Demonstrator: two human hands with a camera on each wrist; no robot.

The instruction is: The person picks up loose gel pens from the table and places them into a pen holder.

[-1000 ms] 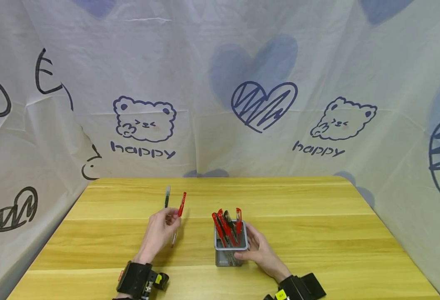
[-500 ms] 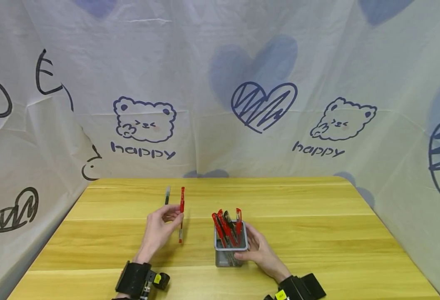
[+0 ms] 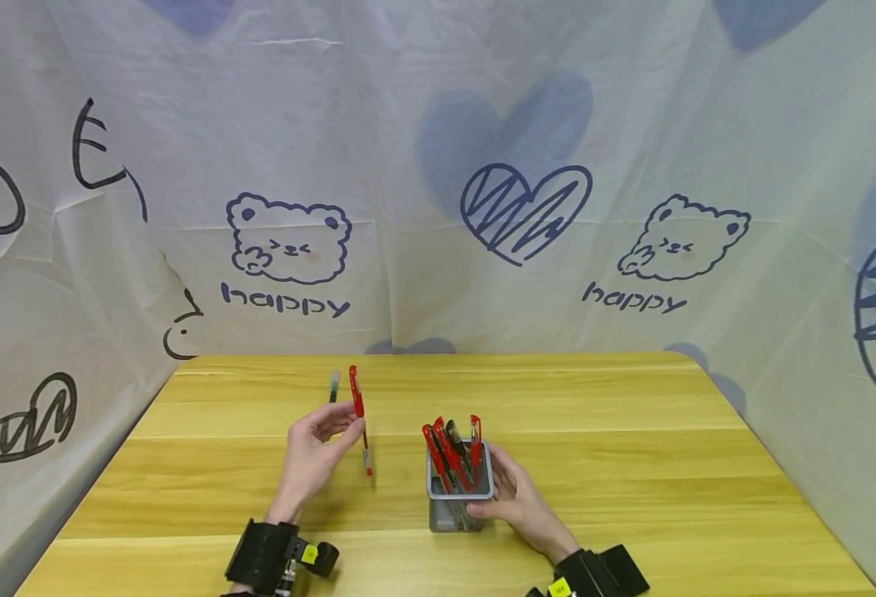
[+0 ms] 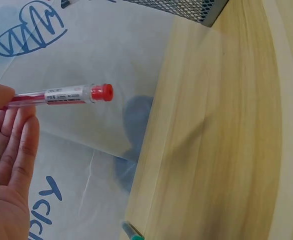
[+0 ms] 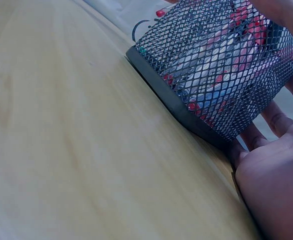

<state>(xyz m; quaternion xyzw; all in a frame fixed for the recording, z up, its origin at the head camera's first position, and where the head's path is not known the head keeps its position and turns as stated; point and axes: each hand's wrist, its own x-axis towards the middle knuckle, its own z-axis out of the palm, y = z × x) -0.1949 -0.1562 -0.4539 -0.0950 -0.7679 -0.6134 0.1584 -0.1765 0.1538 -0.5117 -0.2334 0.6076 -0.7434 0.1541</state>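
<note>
My left hand (image 3: pixel 318 456) pinches a red gel pen (image 3: pixel 357 396) between thumb and fingers, raised over the table, its capped end up. The left wrist view shows the clear barrel and red end plug (image 4: pixel 102 92) sticking out past the thumb; the cap is out of that view. My right hand (image 3: pixel 523 507) grips the right side of a square wire-mesh pen holder (image 3: pixel 462 496), with the thumb at its front. Inside lean several red pens (image 3: pixel 476 439) and a black pen (image 3: pixel 456 437). Through the mesh in the right wrist view, their barrels (image 5: pixel 211 70) show.
A pen with a clear cap (image 3: pixel 334 383) lies on the wooden table (image 3: pixel 631 448) behind my left hand, which hides part of it. A white cloth (image 3: pixel 408 274) with drawings hangs behind the table and along both sides.
My left hand has turned the red pen from leaning right, through upright, to its cap leaning left, and lifted it slightly. My right hand and the pen holder have stayed still.
</note>
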